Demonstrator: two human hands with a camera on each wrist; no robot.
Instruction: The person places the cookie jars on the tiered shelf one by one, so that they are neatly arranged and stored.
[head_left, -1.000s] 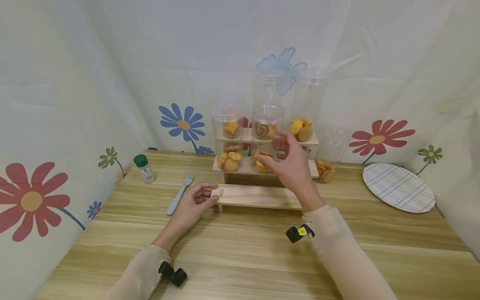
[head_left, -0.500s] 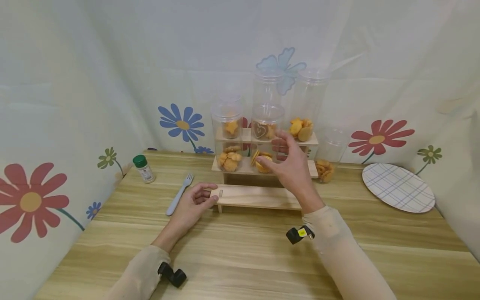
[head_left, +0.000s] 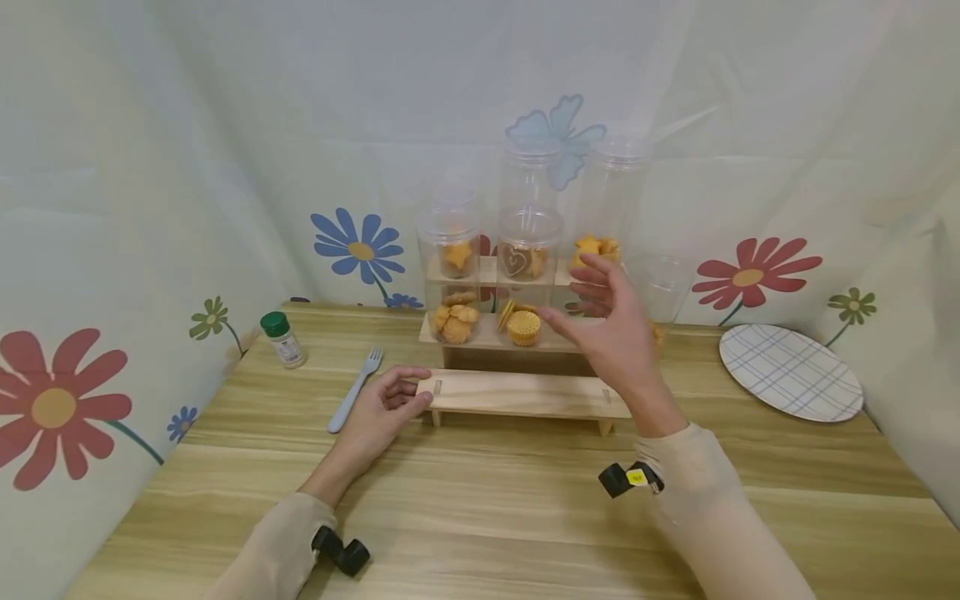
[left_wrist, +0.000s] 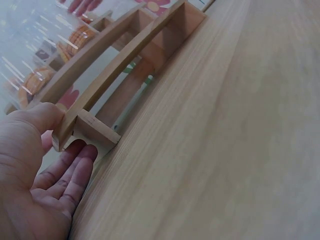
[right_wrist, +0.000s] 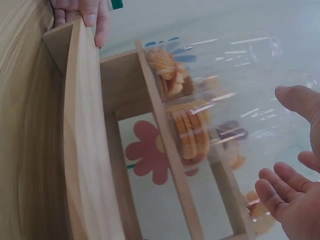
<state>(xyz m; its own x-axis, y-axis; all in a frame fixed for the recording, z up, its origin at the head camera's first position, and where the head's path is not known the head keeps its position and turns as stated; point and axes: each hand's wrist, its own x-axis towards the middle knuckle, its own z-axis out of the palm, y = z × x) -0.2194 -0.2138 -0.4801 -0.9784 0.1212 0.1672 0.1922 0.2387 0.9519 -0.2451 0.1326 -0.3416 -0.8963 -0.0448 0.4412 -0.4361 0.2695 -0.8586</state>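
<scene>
My left hand (head_left: 384, 407) grips the left end of the low front step (head_left: 517, 392) of a wooden tiered stand, thumb and forefinger at its edge in the left wrist view. My right hand (head_left: 618, 337) hangs with spread fingers just right of a clear lidded jar (head_left: 531, 221) holding round ridged crackers (head_left: 522, 327) on the middle step. A gap shows between that jar and the hand in the right wrist view. Left of it stands another jar (head_left: 448, 223) with flower-shaped cookies (head_left: 455, 323).
Taller jars (head_left: 618, 179) of cookies stand on the back step (head_left: 487, 271). One more jar (head_left: 666, 287) is partly behind my right hand. A checked plate (head_left: 791, 372) lies at the right; a fork (head_left: 356, 390) and green-capped shaker (head_left: 283, 340) are at the left.
My right hand has come away from the cracker jar and shifted right, uncovering the front step's right end. The left hand keeps its hold.
</scene>
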